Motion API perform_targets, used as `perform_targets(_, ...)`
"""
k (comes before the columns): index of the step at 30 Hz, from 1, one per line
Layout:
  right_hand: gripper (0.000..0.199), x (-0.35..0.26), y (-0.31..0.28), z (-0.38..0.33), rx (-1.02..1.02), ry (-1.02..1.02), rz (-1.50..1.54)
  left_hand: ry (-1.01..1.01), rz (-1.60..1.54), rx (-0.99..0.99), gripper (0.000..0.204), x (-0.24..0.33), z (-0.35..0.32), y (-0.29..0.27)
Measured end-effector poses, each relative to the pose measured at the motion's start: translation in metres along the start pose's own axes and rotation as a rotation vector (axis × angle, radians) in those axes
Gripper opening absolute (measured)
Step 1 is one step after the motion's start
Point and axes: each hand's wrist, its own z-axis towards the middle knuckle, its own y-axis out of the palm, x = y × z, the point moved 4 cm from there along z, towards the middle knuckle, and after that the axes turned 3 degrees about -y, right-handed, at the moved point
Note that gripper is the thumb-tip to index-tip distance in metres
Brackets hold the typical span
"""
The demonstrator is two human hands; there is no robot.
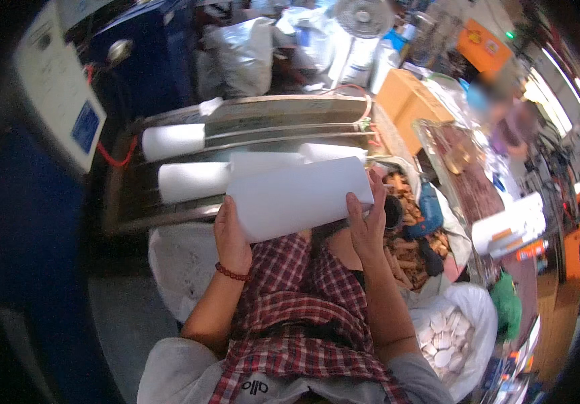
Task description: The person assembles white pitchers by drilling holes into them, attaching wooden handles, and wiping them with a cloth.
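Observation:
Both of my hands hold one large, plain white roll point(297, 198) above my lap, slightly tilted with its right end higher. My left hand point(233, 237) grips its left end, thumb on the near face and the other fingers hidden beneath. At the right end my right hand point(369, 219) closes on it, thumb in front and fingers around the end. Just beyond lie more white rolls, one at the near left point(194, 182), another farther back point(173, 142), and others partly covered by the held one. They rest on a trough-like bench point(276, 108) with metal rods point(270, 136).
A white bag of pale round pieces point(446, 340) stands at my right, near a sack of brown pieces point(408, 259). A cardboard box point(408, 108) and a fan point(364, 17) are farther back. Left is a pale control box point(58, 87). Another person point(515, 121) is at far right.

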Motion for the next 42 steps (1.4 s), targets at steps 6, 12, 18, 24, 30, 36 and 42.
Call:
perform_targets(6, 0.072, -0.033, 0.111, -0.027, -0.370, -0.017, -0.005, -0.064, -0.005, 0.241, 0.058, 0.012, -0.007, -0.129)
perform_targets(12, 0.078, -0.064, 0.193, -0.092, -0.817, 0.103, 0.043, -0.065, -0.034, 0.547, 0.060, -0.004, -0.045, -0.262)
perform_targets(18, 0.078, -0.093, 0.216, -0.135, -0.821, -0.472, -0.030, -0.054, -0.181, 0.404, 0.059, -0.048, -0.058, -0.297)
perform_targets(24, 0.077, -0.096, 0.215, -0.148, -0.810, -0.674, -0.154, -0.188, -0.480, 0.297, 0.059, -0.088, -0.038, -0.329)
perform_targets(30, 0.078, -0.087, 0.201, -0.111, -0.824, -0.546, -0.007, -0.051, -0.242, 0.267, 0.054, -0.034, -0.028, -0.266)
perform_targets(36, 0.068, 0.010, 0.163, 0.007, -0.443, 0.242, 0.429, 0.014, 0.054, 0.147, 0.050, 0.027, 0.023, -0.157)
perform_targets(42, 0.049, 0.096, 0.082, 0.060, -0.009, 0.187, 0.287, 0.057, 0.199, 0.008, 0.042, 0.039, 0.145, -0.010)
